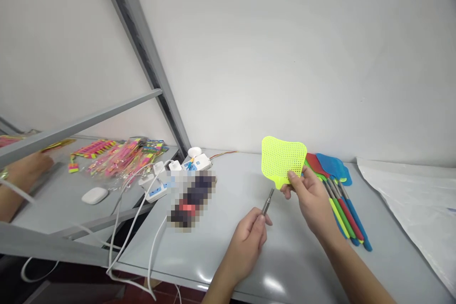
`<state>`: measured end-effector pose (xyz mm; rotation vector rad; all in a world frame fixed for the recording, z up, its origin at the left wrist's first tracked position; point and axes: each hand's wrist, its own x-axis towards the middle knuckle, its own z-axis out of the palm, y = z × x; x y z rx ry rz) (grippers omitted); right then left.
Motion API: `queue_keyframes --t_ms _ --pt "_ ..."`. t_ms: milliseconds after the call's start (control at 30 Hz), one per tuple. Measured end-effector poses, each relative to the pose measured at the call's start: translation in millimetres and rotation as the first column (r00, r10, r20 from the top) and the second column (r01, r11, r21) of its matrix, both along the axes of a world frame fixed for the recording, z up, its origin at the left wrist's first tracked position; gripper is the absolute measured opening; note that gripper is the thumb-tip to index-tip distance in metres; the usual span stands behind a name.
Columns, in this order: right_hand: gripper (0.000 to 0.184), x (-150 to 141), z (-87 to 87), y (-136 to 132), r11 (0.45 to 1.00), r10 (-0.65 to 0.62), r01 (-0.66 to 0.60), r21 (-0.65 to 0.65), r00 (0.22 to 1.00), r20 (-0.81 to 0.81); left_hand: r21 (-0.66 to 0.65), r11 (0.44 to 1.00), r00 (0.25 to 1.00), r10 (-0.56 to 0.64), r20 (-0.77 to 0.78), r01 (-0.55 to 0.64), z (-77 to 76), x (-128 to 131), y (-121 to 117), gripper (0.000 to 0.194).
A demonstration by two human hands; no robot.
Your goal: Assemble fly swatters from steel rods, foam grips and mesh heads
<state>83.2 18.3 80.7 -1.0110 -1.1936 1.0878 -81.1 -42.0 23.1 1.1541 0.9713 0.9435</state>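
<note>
My right hand [308, 194] pinches the lower right edge of a yellow-green perforated fly swatter head [284, 157], held upright above the table. Below it, my left hand [249, 232] is closed round a handle, mostly hidden in the fist, with a thin metal telescopic rod [268, 201] sticking out. The rod's tip is just under the swatter head's neck; a small gap shows between them. To the right of my right hand lies a group of fly swatters [345, 209] with blue, red, green and yellow handles and blue and red heads.
White power strips [156, 187] with plugs and cables stand at the table's left side, near a blurred-out object [192, 202]. A grey metal frame [149, 52] divides off another table with bagged pink-yellow items [121, 159] and another person's hand [30, 171]. White plastic sheeting [409, 194] lies right.
</note>
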Motion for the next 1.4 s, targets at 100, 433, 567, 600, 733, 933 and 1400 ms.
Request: queue_keyframes --t_ms 100,433,567,600,733,933,1400 --pt "0.018 -6.5 1.9 -12.5 0.996 -0.073 0.070 0.053 0.997 0.038 0.003 1.000 0.999 -0.020 0.029 0.020 -2.6 2.1 0.6 0.035" --pt "0.013 -21.8 -12.4 -26.2 0.927 -0.353 0.357 0.111 0.934 -0.052 -0.021 0.993 0.992 -0.117 0.045 0.118 -9.6 4.2 2.6 0.036" --pt "0.014 -16.0 -10.5 -25.6 0.893 -0.430 0.435 0.110 0.900 -0.071 -0.010 0.993 0.992 -0.121 0.022 0.121 -4.2 8.0 12.9 0.036" --pt "0.015 -12.8 -10.3 -25.2 0.895 -0.428 0.434 0.102 0.901 -0.075 -0.008 0.993 0.993 -0.120 0.015 0.121 -3.0 9.8 15.5 0.036" --pt "0.017 7.4 -9.7 -22.0 0.910 -0.405 0.408 0.070 0.912 -0.059 0.004 0.990 0.989 -0.141 -0.040 0.141 -0.4 22.1 23.4 0.035" --pt "0.018 54.7 -5.7 -17.7 0.921 -0.383 0.384 0.058 0.923 -0.026 0.039 0.993 0.983 -0.107 -0.150 0.114 7.2 59.3 24.9 0.036" --pt "0.021 105.5 -13.5 -30.5 0.938 -0.341 0.347 -0.001 0.921 -0.186 0.107 0.994 0.964 0.049 -0.260 -0.022 23.8 97.8 -3.1 0.036"
